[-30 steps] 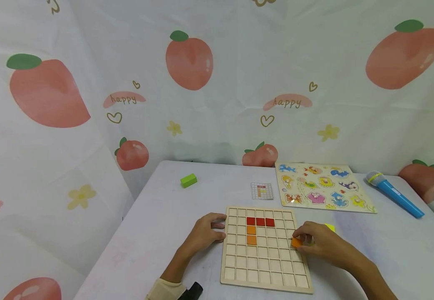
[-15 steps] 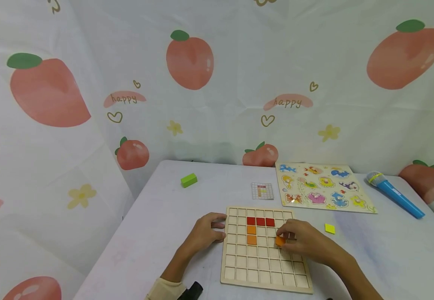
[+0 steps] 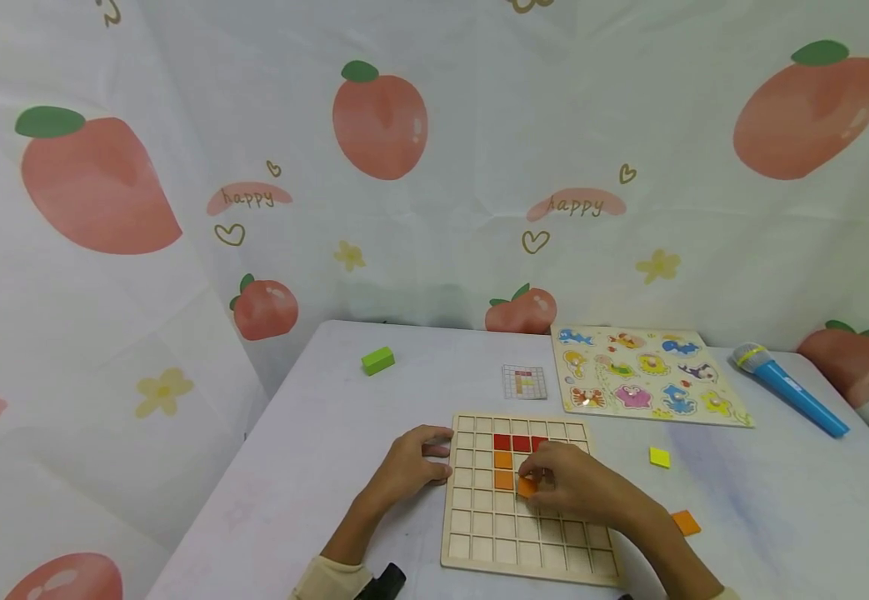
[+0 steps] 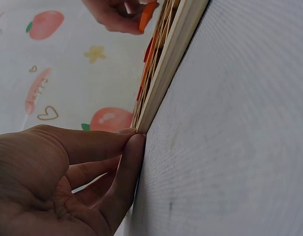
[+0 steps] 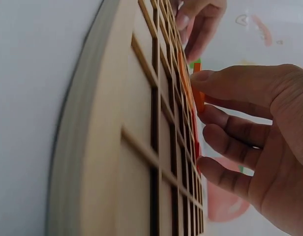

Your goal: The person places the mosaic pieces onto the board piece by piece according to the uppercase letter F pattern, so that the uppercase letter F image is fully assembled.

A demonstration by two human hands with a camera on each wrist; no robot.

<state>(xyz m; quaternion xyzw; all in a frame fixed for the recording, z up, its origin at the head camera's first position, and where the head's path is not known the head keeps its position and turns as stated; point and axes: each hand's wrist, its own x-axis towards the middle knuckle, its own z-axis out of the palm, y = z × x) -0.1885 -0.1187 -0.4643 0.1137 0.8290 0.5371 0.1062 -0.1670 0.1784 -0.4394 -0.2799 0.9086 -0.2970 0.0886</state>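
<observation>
A wooden grid board lies on the table, with a row of red tiles and two orange tiles below its left end. At the board's left edge, my left hand holds the rim between thumb and fingertips; the left wrist view shows the thumb right at that edge. Over the middle of the board, my right hand pinches an orange square tile just right of the lower placed orange one. The right wrist view shows this tile tilted, close over the grid.
Right of the board lie a yellow tile and a loose orange tile. Behind it are a small printed grid card, an animal peg puzzle and a blue toy microphone. A green block stands at the back left.
My right hand has moved left across the board with the orange tile, from its right edge to beside the placed orange tiles. The left hand has stayed at the rim.
</observation>
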